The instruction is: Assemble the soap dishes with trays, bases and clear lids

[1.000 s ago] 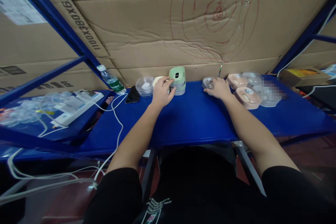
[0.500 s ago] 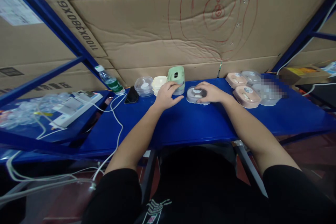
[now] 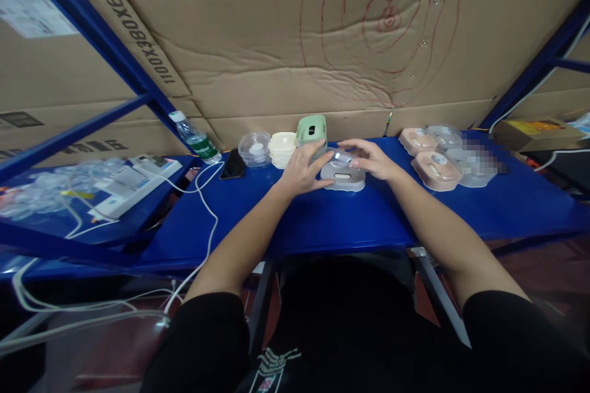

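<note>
A grey plastic box [image 3: 354,184] with a white oblong piece on its front part rests on the blue table. Above it, tilted up, is a clear plastic lid [image 3: 341,158]. My right hand [image 3: 374,161] grips the lid's right side between thumb and fingers. At the lid's left side is my left hand [image 3: 302,169], its fingers curved around that edge and its thumb low beside the box. Just behind my left hand stands a stack topped by a green box part [image 3: 311,127]. Left of that sit stacked cream parts [image 3: 283,146] and stacked clear lids [image 3: 255,148].
On the right are pink boxes [image 3: 436,171] and grey boxes [image 3: 445,134] under clear lids, partly blurred. At the left lie a black phone [image 3: 233,164], a water bottle [image 3: 196,138], a white cable [image 3: 209,221] and a power strip [image 3: 138,190]. Cardboard [image 3: 253,43] walls the back.
The clear lid now tilts up from the grey box, where it lay flat before. My left hand has moved right to the lid, and the box sits slightly closer to it.
</note>
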The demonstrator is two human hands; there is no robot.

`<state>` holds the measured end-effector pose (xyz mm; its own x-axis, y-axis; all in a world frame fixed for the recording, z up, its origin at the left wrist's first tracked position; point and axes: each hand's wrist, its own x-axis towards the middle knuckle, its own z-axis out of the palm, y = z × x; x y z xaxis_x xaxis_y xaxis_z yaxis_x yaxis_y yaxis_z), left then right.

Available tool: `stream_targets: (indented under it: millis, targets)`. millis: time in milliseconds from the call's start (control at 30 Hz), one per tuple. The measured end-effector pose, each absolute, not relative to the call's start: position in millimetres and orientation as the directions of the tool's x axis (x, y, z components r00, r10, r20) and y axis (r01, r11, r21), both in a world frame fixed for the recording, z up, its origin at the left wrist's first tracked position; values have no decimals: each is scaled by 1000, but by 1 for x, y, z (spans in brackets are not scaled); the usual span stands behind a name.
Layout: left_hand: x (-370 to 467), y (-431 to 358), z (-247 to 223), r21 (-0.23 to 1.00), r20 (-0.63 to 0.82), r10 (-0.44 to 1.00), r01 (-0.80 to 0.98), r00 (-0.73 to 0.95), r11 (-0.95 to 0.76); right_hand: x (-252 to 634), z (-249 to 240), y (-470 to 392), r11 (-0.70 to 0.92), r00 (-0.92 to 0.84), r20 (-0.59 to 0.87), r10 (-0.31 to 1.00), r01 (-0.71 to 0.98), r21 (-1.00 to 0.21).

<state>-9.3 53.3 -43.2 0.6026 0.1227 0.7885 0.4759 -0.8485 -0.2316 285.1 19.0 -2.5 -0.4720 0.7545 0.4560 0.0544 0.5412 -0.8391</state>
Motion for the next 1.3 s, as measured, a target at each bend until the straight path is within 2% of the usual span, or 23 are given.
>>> stream_targets:
  millis: [100,200,433,567,733,900,1033,1200,1300]
  targets:
    - [-12,58,-46,-222,779,154,496,608,-839,284,1,14,322,-543,331,772,-115,-940]
    - [-15,59,-47,-165,739,231,502,633,-849,283,8,7,150,-622,245,743,-201,-968]
    - [-21,47,-37,-31,665,364,512,652,-859,283,22,-3,-17,-681,81,728,-136,-991]
    - [-24,47,-33,74,715,455,589,531,-805,279,24,-2,43,-596,139,791,-172,-984]
    - [-53,56,-11,263,881,471,775,50,-575,277,22,4,301,-359,347,866,-180,-937]
    - [-99,68,12,417,832,506,859,-230,-297,280,20,9,348,-301,352,886,-70,-935]
    - [-114,75,8,498,759,542,858,-361,-125,280,20,8,335,-317,332,888,-46,-941]
    - [-110,78,-2,573,666,592,820,-454,-15,279,18,9,324,-330,334,883,-85,-942]
    - [-106,77,-4,575,651,590,818,-478,28,279,17,11,325,-323,330,887,-73,-943]
